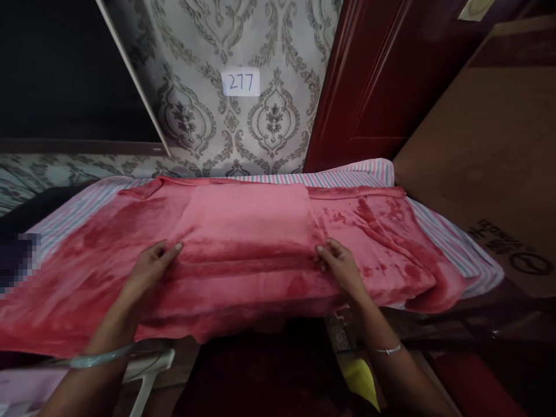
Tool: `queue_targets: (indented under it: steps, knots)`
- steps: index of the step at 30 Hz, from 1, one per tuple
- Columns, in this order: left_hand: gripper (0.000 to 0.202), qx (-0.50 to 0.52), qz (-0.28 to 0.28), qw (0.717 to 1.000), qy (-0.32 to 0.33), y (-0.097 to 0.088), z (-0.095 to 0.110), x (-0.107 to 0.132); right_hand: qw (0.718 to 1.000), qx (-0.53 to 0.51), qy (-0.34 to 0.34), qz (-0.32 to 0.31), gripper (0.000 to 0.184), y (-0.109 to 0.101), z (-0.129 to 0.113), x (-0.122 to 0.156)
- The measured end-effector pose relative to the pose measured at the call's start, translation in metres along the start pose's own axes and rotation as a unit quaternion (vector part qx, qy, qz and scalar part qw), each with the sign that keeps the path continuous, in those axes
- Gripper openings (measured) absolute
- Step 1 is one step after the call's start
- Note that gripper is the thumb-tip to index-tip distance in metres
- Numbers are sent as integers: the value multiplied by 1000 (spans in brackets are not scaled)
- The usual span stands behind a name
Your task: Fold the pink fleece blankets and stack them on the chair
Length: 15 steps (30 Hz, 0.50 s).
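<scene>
A large pink-red velvety cloth (243,231) lies spread over a striped sheet (456,243) on a raised surface. A lighter pink folded panel covers its middle. My left hand (150,266) rests on the cloth at the panel's lower left corner, fingers bent and pinching the fabric edge. My right hand (341,266) grips the panel's lower right corner, fingers curled round the fabric. A bangle sits on each wrist.
A patterned grey wall with a paper label reading 277 (240,81) stands behind. A dark red door (382,75) is at the back right, a brown cardboard box (490,156) at the right. A white object (147,370) and a yellow item (360,379) lie below the front edge.
</scene>
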<state>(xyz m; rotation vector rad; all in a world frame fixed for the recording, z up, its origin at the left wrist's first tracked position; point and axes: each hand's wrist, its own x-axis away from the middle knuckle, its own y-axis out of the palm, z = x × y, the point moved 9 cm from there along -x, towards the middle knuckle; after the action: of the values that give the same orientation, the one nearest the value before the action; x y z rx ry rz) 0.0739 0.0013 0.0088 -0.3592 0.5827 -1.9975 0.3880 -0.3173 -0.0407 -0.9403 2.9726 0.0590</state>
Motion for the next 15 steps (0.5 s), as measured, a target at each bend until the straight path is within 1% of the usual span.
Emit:
queue_targets:
  steps: [2,3,5,7,8,9,10,12,13,14,15]
  knots:
    - [58,5,12,1000,0,-2,-2,1,1000,3,-27,7,47,-1,-7,-2]
    - [59,8,1,1000,-11,0,-6,1,1000,9,-25,2,46,0,-6,-2]
    - [59,12,-29,999,-38,5,-19,0,999,27,6,-19,48,0,5,0]
    - [59,5,-65,997,-53,8,-29,-1,997,47,40,-36,49,-6,18,4]
    - [57,-4,-63,997,-46,5,-30,-3,997,58,45,-34,50,-11,22,5]
    - [55,-20,-46,998,-28,-1,-28,-6,996,75,39,-23,52,-19,22,5]
    - [52,-41,-13,999,-1,-9,-22,-9,995,102,20,-4,52,-27,17,4]
    - [53,-91,67,991,74,-25,1,-15,982,177,-55,47,50,-38,-5,-1]
    - [56,-117,96,981,122,-26,18,-17,968,218,-106,65,49,-35,-21,-4]
    - [60,-143,105,969,172,-21,36,-20,951,256,-161,68,49,-25,-38,-8]
    - [64,-166,93,957,220,-9,54,-23,931,291,-214,54,52,-8,-55,-14]
